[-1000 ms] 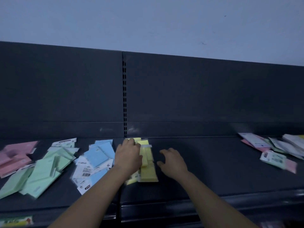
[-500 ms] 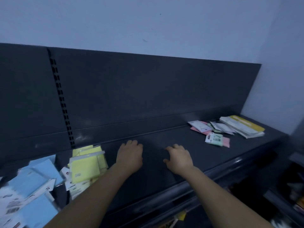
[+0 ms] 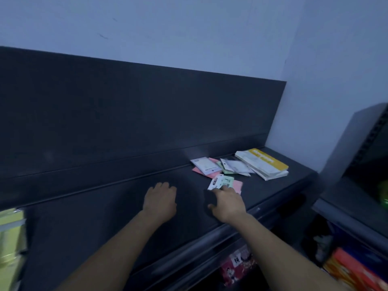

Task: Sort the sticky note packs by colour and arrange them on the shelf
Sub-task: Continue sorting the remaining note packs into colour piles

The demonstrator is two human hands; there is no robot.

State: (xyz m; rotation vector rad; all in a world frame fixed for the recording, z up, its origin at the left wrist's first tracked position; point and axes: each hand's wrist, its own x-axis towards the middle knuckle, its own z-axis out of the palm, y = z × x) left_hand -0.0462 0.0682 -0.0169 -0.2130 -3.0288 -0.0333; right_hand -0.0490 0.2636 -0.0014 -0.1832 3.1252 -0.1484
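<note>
On the shelf [image 3: 130, 206], in the head view, a loose scatter of sticky note packs [image 3: 222, 171] is seen beside a thick yellow-topped stack [image 3: 262, 164] at the right end. The nearest pack, a green one [image 3: 222, 182] lying over a pink one [image 3: 238, 184], lies just ahead of the right hand [image 3: 227, 203]; its fingers [image 3: 225, 189] are spread slightly apart and touch the near edge of that pack, nothing being clamped yet. The pack's long axis runs away from the hand, slightly to the right. The left hand [image 3: 160, 199] is laid flat on bare shelf, well to the left of the green pack, fingers loosely together and empty, so the right hand is clearly the nearer. The yellow pile [image 3: 10, 234] is seen only at the left frame edge, blurred.

Compared with half a second ago, both hands have travelled rightward along the shelf; the right hand, then well short of the scatter, now reaches it, and the blue packs have left the view.
</note>
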